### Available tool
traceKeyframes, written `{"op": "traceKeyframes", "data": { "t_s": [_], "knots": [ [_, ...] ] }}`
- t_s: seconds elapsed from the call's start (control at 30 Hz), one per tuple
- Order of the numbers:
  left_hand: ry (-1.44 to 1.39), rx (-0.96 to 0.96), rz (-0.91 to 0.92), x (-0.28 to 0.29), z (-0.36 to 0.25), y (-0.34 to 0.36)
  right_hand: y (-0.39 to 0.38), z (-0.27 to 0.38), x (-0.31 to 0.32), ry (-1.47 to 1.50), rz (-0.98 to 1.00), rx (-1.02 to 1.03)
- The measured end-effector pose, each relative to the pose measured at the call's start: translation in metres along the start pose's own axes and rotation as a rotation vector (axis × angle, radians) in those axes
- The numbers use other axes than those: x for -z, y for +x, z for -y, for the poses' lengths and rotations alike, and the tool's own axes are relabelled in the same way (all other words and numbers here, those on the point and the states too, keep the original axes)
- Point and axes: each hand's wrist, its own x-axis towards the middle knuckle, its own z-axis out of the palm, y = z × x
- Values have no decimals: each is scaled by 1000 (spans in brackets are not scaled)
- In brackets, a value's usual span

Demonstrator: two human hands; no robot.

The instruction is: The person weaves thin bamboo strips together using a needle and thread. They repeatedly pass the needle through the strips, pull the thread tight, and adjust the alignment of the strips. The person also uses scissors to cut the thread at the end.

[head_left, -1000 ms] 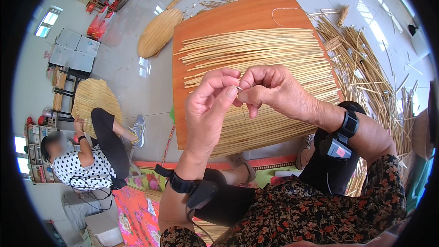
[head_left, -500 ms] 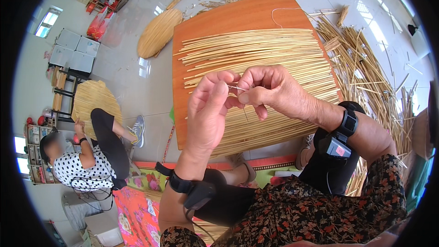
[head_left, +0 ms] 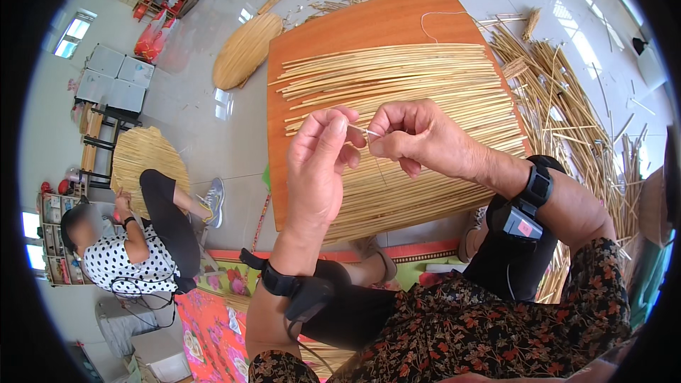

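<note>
My left hand (head_left: 319,163) and my right hand (head_left: 418,138) are raised over rows of pale straw stalks (head_left: 418,198), which lie across an orange board (head_left: 369,14). My left thumb and fingertips pinch a thin thread (head_left: 363,130) that spans the small gap between my hands. My right thumb and bent forefinger are closed on the same thread, where a small whitish length shows. A fine strand hangs below the hands; whether it is thread or a needle is unclear. A loose white thread (head_left: 425,25) lies on the board's far part.
A co-worker (head_left: 131,262) sits at left, holding a round straw mat (head_left: 149,149). An oval mat (head_left: 245,53) lies on the tiled floor (head_left: 227,142). Heaped straw stalks (head_left: 582,135) are right of the board. Bins (head_left: 113,78) and shelves stand along the left wall; floral cloths (head_left: 195,333) lie below.
Since a second ago, my left hand has shifted slightly left and my fingers have curled, with more thread now showing between the two hands. My right hand has moved only slightly.
</note>
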Motion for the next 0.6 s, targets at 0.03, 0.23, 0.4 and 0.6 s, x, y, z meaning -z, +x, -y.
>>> {"op": "traceKeyframes", "data": {
  "t_s": [0.03, 0.23, 0.4, 0.6],
  "knots": [
    [-37, 27, 19, -2, -3, 0, 1, -2, -1, 0, -15, 12],
    [273, -64, 107, 9, 2, -3, 5, -8, 3, -182, 26, 107],
    [234, 32, -20, 23, 16, 22, -4, -21, 24, -446, -241, 90],
    [324, 95, -46, 51, 24, 36, -88, -22, 70, -665, -574, 293]
  ]
}}
